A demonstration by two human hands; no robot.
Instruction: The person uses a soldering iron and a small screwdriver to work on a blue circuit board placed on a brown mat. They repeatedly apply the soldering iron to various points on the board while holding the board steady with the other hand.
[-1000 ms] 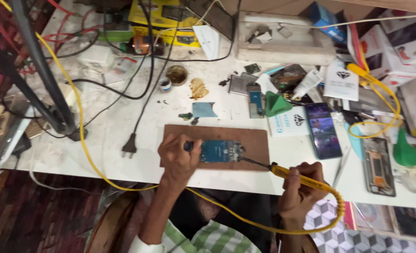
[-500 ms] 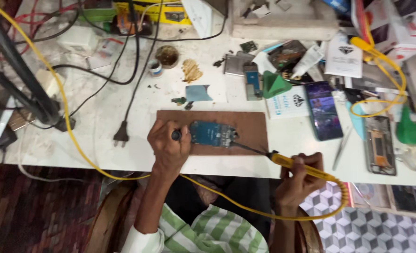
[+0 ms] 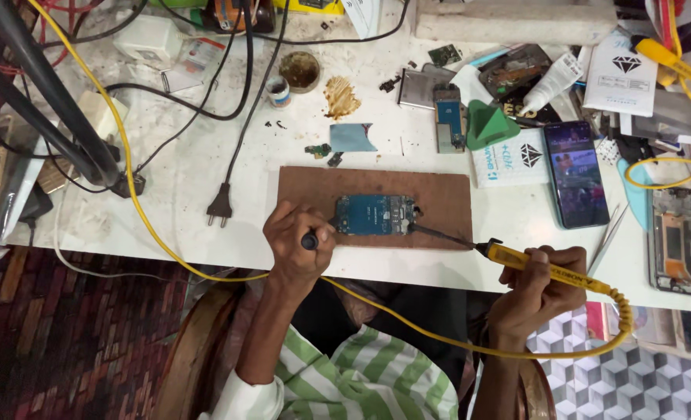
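Since the earlier frame, the view has shifted slightly; both hands stay in place. Head view: the left hand (image 3: pixel 297 243) is clamped on a small dark-tipped tool (image 3: pixel 309 241) at the near edge of the flat brown board (image 3: pixel 446 198). The blue circuit board (image 3: pixel 375 215) lies on it. The right hand (image 3: pixel 533 289) grips the yellow soldering iron (image 3: pixel 536 267), with its thin metal tip touching the circuit board's right end. The white counter (image 3: pixel 166 225) is cluttered beyond; a black phone (image 3: pixel 576 173) lies to the right.

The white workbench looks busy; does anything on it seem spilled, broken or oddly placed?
Yes. A brownish smear stains the white table beside a small open tin, like spilled paste. A phone frame lies stripped open at the right. A black plug lies unplugged near the left hand.
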